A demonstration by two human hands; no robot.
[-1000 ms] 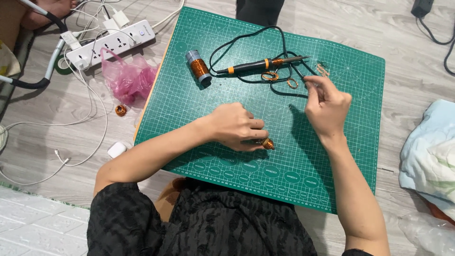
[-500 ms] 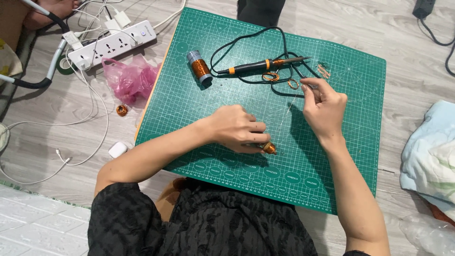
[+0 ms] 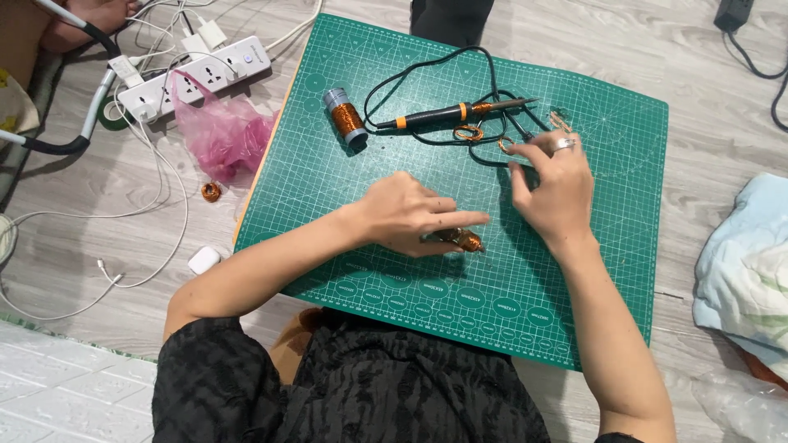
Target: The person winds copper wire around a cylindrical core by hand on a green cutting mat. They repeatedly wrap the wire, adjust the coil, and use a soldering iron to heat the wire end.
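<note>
Work surface: green cutting mat (image 3: 394, 107) lying on a grey wood-look floor (image 3: 714, 90); no counter in view.
Left hand (image 3: 406, 215): lies palm down at the centre of the frame, fingers pointing toward the right edge.
Left grip: nearly closed, fingertips pressing a small copper wire coil (image 3: 466, 239) onto the mat; the coil shows just below and right of the fingertips.
Right hand (image 3: 558, 184): right of centre, fingers curled and pointing to the upper left of the frame.
Right grip: thumb and forefinger pinched nearly together; a fine wire may be between them, but I cannot tell.
Key relation: coil lies down-left of the right hand, near it; the left hand is nearer, touching.
Nearby: soldering iron (image 3: 447, 115), long axis left-right, just above the right fingertips; copper wire spool (image 3: 345, 116), upper centre.
</note>
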